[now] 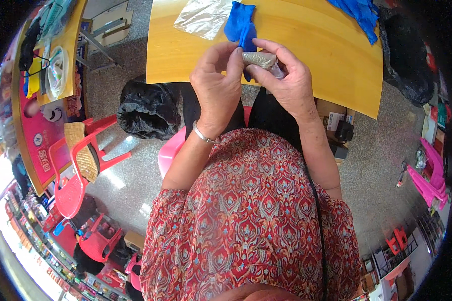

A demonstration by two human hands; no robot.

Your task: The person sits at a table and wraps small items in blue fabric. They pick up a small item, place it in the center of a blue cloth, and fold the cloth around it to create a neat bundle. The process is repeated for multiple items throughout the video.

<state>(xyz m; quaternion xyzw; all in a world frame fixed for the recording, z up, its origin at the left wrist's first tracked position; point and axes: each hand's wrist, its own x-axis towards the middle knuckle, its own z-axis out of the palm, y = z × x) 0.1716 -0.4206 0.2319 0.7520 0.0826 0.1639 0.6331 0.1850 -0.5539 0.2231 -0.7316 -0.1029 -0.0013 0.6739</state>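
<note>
Over the near edge of the yellow table [186, 60], my two hands meet in front of me. My left hand [218, 83] pinches the gathered end of a blue fabric piece [240, 22], which lies away from me on the tabletop. A small beige roll in clear plastic [260, 59] sits between the hands. My right hand [289, 83] grips this roll with thumb and fingers. The blue fabric's lower end passes behind the roll, and whether the two are joined cannot be made out. A crumpled clear plastic bag [202, 19] lies left of the fabric.
More blue fabric [357, 15] lies at the table's far right. Black plastic bags stand on the floor, one at left [148, 108] and one at right [409, 60]. A red plastic chair [78, 165] stands at left. An open carton [331, 118] is under the table.
</note>
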